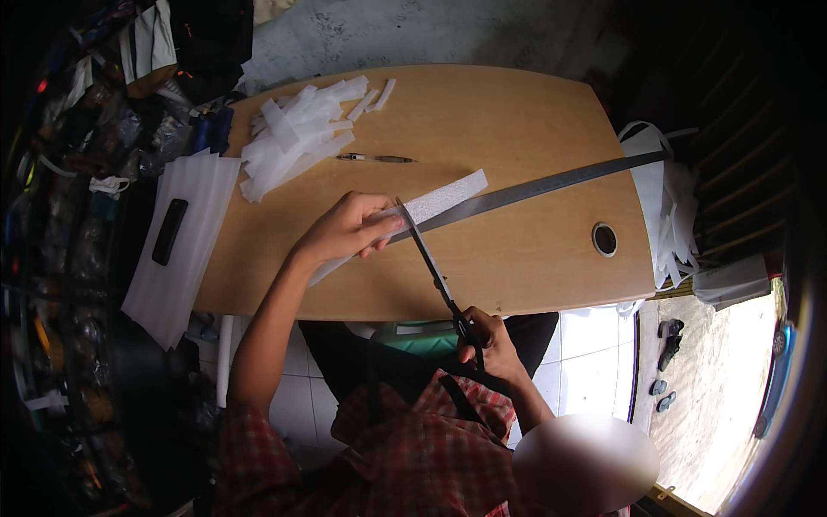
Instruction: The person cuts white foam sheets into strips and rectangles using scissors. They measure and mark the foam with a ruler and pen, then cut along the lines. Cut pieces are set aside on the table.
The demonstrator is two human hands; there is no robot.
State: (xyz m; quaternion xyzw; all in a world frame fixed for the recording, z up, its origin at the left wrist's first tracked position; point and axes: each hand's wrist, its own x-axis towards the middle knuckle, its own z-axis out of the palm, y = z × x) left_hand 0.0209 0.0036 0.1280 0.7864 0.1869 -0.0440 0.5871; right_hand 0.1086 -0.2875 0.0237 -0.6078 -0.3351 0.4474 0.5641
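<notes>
Head view: a long, narrow strip of white foam sheet (444, 196) slants above the pale wood-grain tabletop (517, 121), near a long, flat grey straightedge (551, 183). The person's left hand (353, 228) pinches it between thumb and fingers; the right hand (489, 340) has its fingers curled round the handles of long-bladed black-handled scissors (441, 283), whose blades cross the strip close beside the left fingertips. How far the blades are parted cannot be told. To cut cleanly, I would slide the left grip slightly back from the blades, keep the foam taut and flat, set the blades square across it, and close them in one smooth stroke, since soft foam may fold or snag. A loose heap of cut white foam pieces (293, 133) lies farther back.
</notes>
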